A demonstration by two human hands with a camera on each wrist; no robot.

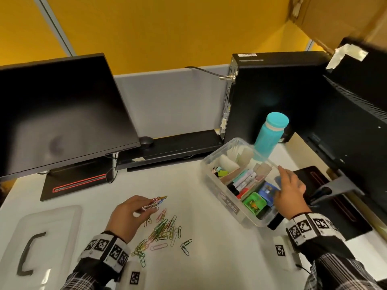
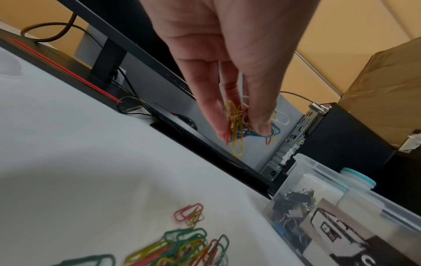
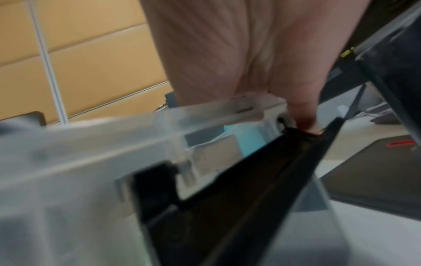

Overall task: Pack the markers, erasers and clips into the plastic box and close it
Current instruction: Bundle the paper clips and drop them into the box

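Note:
My left hand [image 1: 154, 206] pinches a bunch of coloured paper clips [image 1: 156, 203] just above the loose clip pile [image 1: 163, 231] on the white table. In the left wrist view the held clips [image 2: 237, 126] dangle between thumb and fingers over the pile [image 2: 182, 248]. The clear plastic box [image 1: 222, 197] stands open at the right, holding markers [image 1: 244, 182], a green eraser [image 1: 254, 203], a blue eraser [image 1: 268, 190] and black binder clips [image 2: 289, 203]. My right hand [image 1: 287, 189] holds the box's right rim [image 3: 114, 144], thumb outside by the black latch [image 3: 227, 198].
The box lid [image 1: 41, 237] with its black handle lies at the near left. A teal bottle [image 1: 270, 135] stands just behind the box. A monitor [image 1: 58, 114], a keyboard [image 1: 178, 147] and a PC tower [image 1: 272, 91] line the back; another monitor's base [image 1: 335, 195] sits right of the box.

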